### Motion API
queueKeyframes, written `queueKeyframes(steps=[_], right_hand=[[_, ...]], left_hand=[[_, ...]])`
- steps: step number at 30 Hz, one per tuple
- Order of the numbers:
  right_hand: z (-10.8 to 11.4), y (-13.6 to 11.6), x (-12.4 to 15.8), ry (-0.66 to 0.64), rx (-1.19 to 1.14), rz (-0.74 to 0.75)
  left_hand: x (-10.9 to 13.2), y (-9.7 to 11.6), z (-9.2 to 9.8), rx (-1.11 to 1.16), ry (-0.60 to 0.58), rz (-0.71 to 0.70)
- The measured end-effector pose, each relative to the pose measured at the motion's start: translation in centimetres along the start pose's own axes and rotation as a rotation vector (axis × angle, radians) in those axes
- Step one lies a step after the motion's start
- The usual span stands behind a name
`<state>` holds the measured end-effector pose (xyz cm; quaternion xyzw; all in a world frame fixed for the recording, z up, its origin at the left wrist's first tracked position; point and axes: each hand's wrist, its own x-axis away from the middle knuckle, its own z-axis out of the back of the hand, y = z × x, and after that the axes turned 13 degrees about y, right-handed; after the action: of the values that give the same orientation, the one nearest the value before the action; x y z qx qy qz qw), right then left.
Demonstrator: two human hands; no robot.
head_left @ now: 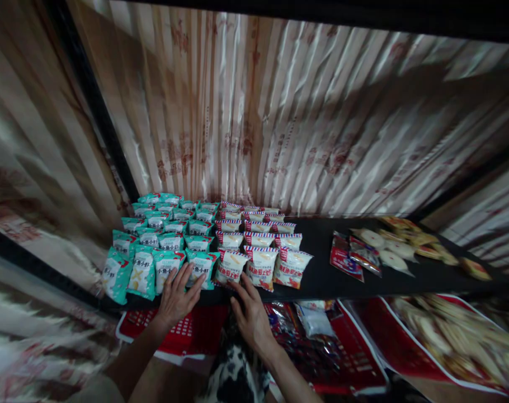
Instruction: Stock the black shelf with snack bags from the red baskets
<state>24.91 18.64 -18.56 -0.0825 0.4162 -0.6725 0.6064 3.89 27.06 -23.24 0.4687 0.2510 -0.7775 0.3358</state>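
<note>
Rows of teal snack bags (142, 272) stand upright on the left part of a black shelf (317, 257). Beside them are rows of white snack bags (260, 267) with striped top edges. My left hand (179, 292) lies with spread fingers against the front of two teal bags in the nearest row. At the bottom of the leftmost front white bag (230, 266), my right hand (251, 313) has its fingers apart and stretched out; the fingertips appear to touch it. Neither hand is wrapped round a bag.
Red packets (347, 256), round pale packets (395, 260) and yellowish packets (430, 246) lie farther right on the shelf. Below its front edge are red baskets (355, 358) with loose packets. A shiny patterned curtain (237, 112) hangs behind, and a dark post (99, 106) rises at left.
</note>
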Motion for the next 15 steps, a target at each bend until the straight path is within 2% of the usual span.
queueKeyframes(steps=[4, 8, 12, 15], right_hand=[[-0.4, 0.1, -0.3, -0.035, -0.056, 0.011], [-0.1, 0.4, 0.0, 0.045, -0.061, 0.01], [2.2, -0.1, -1.0, 0.171, -0.111, 0.106], [4.4, -0.9, -4.0, 0.244, -0.11, 0.246]], left_hand=[[0.0, 0.0, 0.0, 0.008, -0.003, 0.004], [-0.2, 0.0, 0.1, 0.012, 0.042, -0.006], [-0.6, 0.7, 0.0, 0.026, 0.071, -0.07], [-0.9, 1.7, -0.5, 0.073, 0.019, -0.22]])
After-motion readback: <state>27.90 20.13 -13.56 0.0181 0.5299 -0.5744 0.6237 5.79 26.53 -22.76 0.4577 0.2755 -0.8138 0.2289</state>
